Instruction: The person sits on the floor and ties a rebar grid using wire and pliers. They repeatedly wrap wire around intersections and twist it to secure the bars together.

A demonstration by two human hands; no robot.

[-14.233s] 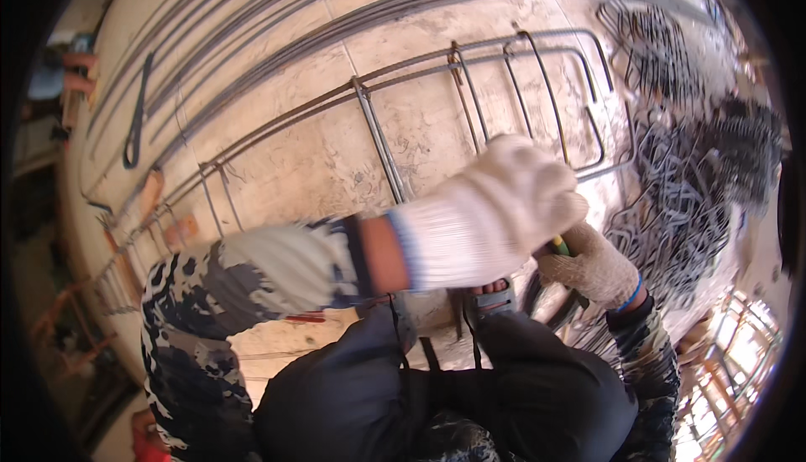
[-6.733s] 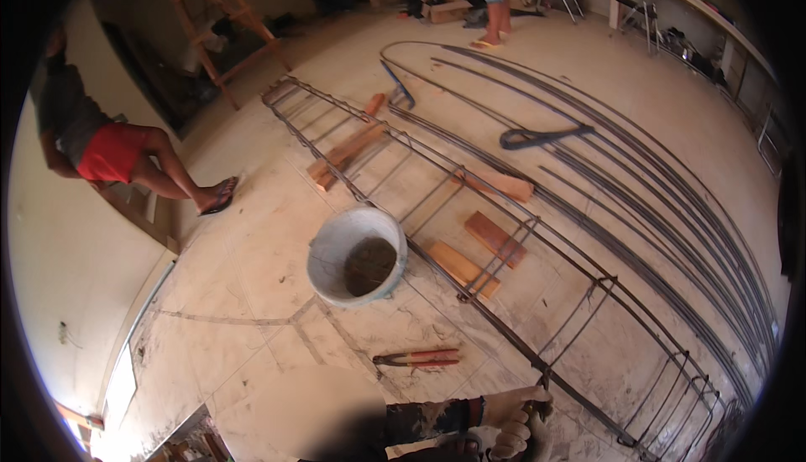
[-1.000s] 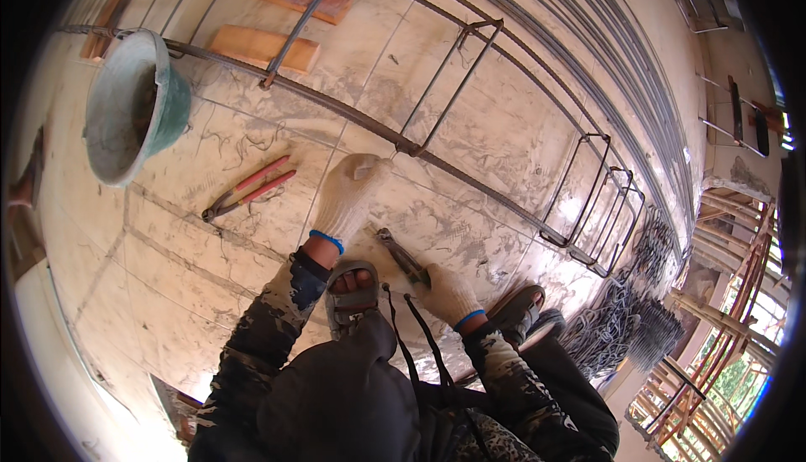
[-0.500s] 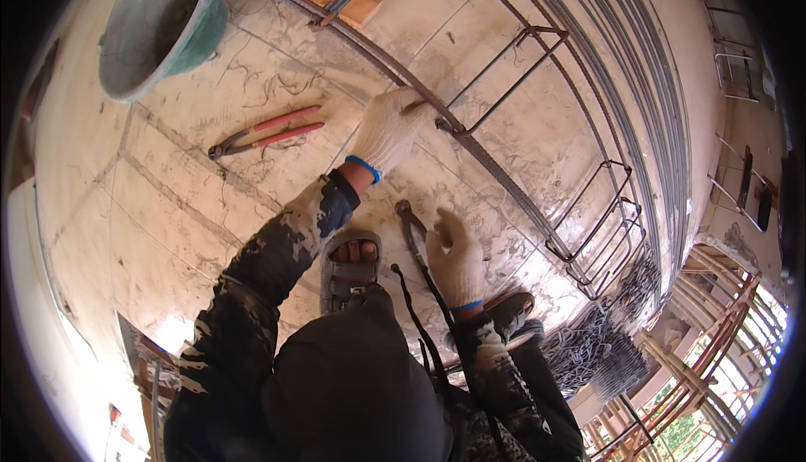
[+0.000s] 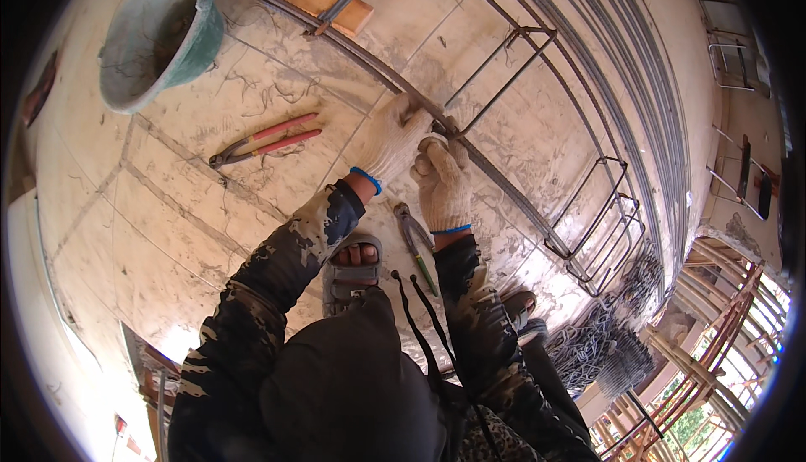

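Both my hands wear white knit gloves with blue cuffs and meet at a long ribbed steel bar (image 5: 514,189). My left hand (image 5: 391,141) is closed on the bar, its fingertips partly hidden. Just to its right, my right hand (image 5: 443,181) has its fingers curled in a pinch at the joint where a rectangular steel stirrup (image 5: 507,86) meets the bar; what it pinches is too small to make out. Pincers with green handles (image 5: 414,242) lie on the floor below my hands. Red-handled pincers (image 5: 273,137) lie off to the left.
A green-grey bucket (image 5: 189,50) stands at the upper left. Wood blocks (image 5: 315,0) lie near the bars at the top. More stirrups (image 5: 588,202) hang along the cage at right, beside a bundle of long bars (image 5: 642,84). Tangled wire and stirrups (image 5: 588,340) are heaped at lower right.
My right hand has moved up from beside the green-handled pincers to the bar next to my left hand, and its fingers have curled. My left hand stays at the bar.
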